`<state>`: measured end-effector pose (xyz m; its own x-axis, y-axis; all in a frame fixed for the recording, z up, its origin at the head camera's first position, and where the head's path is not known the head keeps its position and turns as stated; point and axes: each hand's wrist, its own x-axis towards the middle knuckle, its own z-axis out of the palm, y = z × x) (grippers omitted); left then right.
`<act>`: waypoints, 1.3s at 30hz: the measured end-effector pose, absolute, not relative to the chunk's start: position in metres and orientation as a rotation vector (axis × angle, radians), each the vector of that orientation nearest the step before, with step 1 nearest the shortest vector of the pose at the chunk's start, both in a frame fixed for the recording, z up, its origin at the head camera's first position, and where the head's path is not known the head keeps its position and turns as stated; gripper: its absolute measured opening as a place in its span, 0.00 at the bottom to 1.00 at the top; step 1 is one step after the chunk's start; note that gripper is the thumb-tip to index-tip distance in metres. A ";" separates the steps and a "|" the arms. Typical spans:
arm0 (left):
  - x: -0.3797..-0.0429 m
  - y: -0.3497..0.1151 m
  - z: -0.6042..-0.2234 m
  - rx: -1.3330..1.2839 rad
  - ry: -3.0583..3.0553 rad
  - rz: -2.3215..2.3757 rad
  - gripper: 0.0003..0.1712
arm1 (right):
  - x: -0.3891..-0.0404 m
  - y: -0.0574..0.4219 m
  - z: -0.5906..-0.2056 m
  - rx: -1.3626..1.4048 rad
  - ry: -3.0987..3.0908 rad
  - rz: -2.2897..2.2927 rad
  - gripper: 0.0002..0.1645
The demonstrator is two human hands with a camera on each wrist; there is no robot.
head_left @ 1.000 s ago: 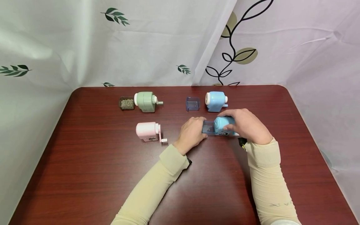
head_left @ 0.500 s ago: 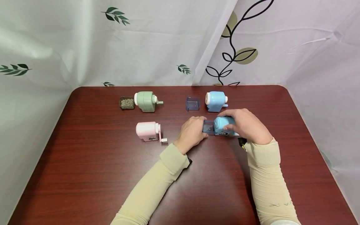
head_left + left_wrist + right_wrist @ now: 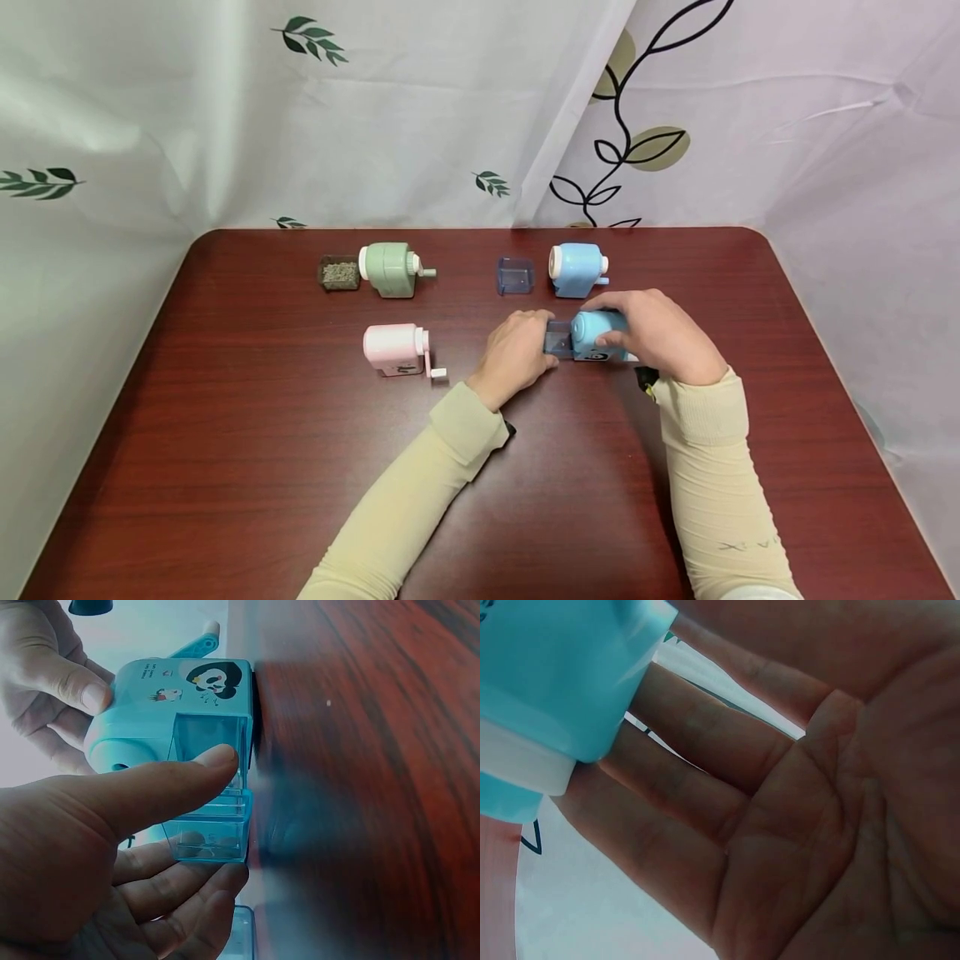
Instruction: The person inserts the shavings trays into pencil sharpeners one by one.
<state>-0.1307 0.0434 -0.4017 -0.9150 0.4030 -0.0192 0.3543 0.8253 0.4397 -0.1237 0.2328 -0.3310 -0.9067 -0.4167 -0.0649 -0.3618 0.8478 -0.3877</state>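
A light-blue crank pencil sharpener [image 3: 597, 333] with a panda print stands on the table, and my right hand [image 3: 660, 333] grips its body from above. Its clear blue shavings drawer [image 3: 558, 340] sticks out to the left, partly inside the body. My left hand [image 3: 513, 357] holds that drawer between thumb and fingers. In the left wrist view the thumb lies across the near side of the drawer [image 3: 206, 838], the fingers behind it; little shows inside. The right wrist view has the sharpener's body [image 3: 562, 675] against my right fingers.
Behind my hands stand another blue sharpener [image 3: 578, 271] and a loose clear drawer [image 3: 515, 276]. A green sharpener [image 3: 392, 271] is at the back left, beside a drawer of shavings [image 3: 339, 273]. A pink sharpener [image 3: 395, 350] stands left of my left hand. A curtain [image 3: 405, 117] hangs behind the table.
My left hand has shifted slightly right with the drawer, so a little less of it sticks out of the light-blue sharpener. My right hand stays in place.
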 end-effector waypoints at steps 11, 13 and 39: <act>-0.130 0.046 -0.402 0.614 2.889 0.650 0.38 | -0.124 0.233 -0.332 -0.612 2.880 -0.562 0.24; -0.130 0.047 -0.402 0.619 2.886 0.643 0.38 | -0.124 0.233 -0.332 -0.617 2.883 -0.560 0.24; -0.132 0.056 -0.403 0.669 2.896 0.620 0.38 | -0.125 0.232 -0.334 -0.597 2.926 -0.557 0.25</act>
<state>-0.1316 0.0562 -0.4035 -0.8976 0.4406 -0.0105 0.3977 0.8201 0.4115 -0.1245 0.2323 -0.3340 -0.9175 -0.3967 -0.0282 -0.3587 0.8560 -0.3724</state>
